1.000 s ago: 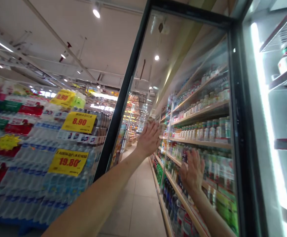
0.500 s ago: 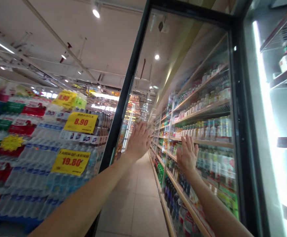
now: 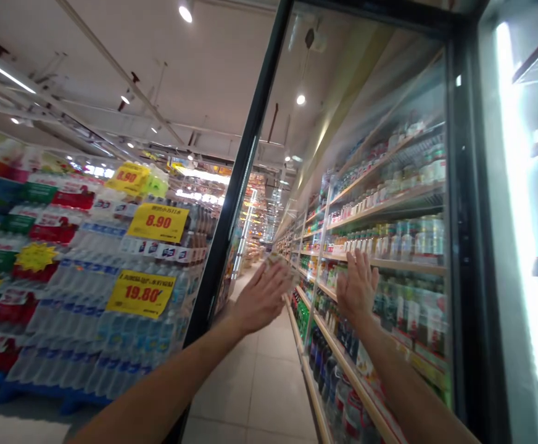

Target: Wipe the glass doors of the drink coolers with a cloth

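Observation:
A glass door (image 3: 313, 166) with a black frame stands swung out in front of me. My left hand (image 3: 262, 296) reaches toward the pane, fingers stretched and close together, pressing on what looks like a small pale, crumpled cloth (image 3: 276, 259). The cloth is blurred and mostly hidden under the fingers. My right hand (image 3: 356, 287) lies flat against the glass nearer the hinge side, palm forward, fingers up and nothing in it.
Shelves of bottles and jars (image 3: 389, 237) show through the glass. At far right is the lit cooler interior (image 3: 519, 216). Stacked bottle packs (image 3: 56, 308) with yellow price signs (image 3: 158, 221) rise at left. A tiled aisle floor (image 3: 260, 382) runs ahead.
My left hand has moved down and slightly right with the cloth. The right hand stays on the glass, while the whole view has shifted a little.

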Tool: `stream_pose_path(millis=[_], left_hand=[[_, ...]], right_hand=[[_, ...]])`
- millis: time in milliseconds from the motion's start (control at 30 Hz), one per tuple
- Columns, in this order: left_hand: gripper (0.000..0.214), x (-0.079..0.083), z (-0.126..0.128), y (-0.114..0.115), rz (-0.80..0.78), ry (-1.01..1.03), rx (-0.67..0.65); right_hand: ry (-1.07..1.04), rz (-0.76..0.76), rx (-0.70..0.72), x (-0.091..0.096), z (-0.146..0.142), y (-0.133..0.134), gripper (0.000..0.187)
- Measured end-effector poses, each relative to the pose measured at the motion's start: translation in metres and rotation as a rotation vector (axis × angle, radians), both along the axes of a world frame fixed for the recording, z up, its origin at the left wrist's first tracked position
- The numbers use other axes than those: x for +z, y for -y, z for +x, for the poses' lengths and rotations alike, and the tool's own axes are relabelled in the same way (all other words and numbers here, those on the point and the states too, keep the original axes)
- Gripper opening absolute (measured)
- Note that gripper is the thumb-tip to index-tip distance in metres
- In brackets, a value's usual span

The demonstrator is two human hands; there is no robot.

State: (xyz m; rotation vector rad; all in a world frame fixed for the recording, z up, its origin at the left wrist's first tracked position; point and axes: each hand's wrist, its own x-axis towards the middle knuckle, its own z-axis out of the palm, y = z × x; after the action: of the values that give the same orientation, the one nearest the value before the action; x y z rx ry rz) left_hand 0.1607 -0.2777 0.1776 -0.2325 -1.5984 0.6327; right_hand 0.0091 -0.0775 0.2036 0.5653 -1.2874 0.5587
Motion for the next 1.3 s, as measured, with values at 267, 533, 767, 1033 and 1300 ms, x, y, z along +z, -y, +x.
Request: stream_pose_path(millis=[267, 533, 767, 1033, 1300], left_hand=[[0.044, -0.037, 0.003, 0.006, 0.040, 0.017, -0.015], [0.048, -0.044, 0.008, 0.009, 0.324, -0.079, -0.019], [0.066, -0.022, -0.013, -0.029, 0.195, 0.103, -0.228], [0.086, -0.042, 0.014, -0.001, 0.240, 0.128, -0.171], [0.091, -0.067, 0.029, 0.013, 0.281, 0.039, -0.047]], right_hand=[[0.013, -0.019, -0.007, -0.001, 0.003, 0.002, 0.050], [0.031, -0.041, 0.088, 0.000, 0.005, -0.001, 0.047], [-0.143, 0.278, 0.656, -0.036, 0.072, 0.042, 0.049], [-0.071, 0.355, 0.540, -0.063, 0.085, 0.082, 0.050], [-0.028, 0.333, 0.163, -0.066, 0.097, 0.093, 0.044]])
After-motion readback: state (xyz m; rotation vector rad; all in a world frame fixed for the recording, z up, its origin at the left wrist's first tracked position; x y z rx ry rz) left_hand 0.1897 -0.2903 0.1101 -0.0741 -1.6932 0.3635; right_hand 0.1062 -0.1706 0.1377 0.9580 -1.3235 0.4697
